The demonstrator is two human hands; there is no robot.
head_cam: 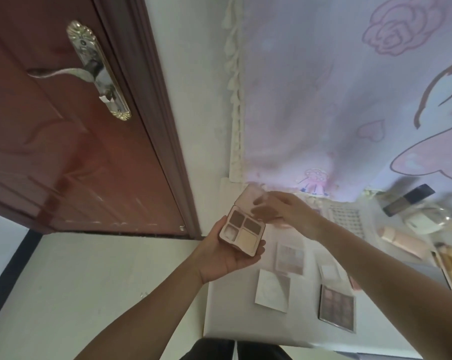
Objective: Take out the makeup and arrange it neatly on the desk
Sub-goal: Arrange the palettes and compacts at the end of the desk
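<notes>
Left hand (227, 253) cups open palette (241, 229) from below, fingers curled round its base, four pans facing up. Right hand (279, 209) just above, fingertips on raised lid (251, 197); blurred, cannot tell whether pinching. Palette held over desk (232, 315) left edge. Below grip on desk: white compact (271, 291), pale palette (290, 258), nine-pan palette (336, 309). Right of grip: tube (401, 241), brushes (451, 266). Door (71, 141) at left.

The open four-pan pink makeup palette (241, 228) is resting in the left hand (226, 252), above the white table's (235, 323) far left corner. The right hand (284, 209) is touching its raised lid. A square nine-pan eyeshadow palette (337, 308) is lying on the table, right of a flat white square compact (272, 291).
</notes>
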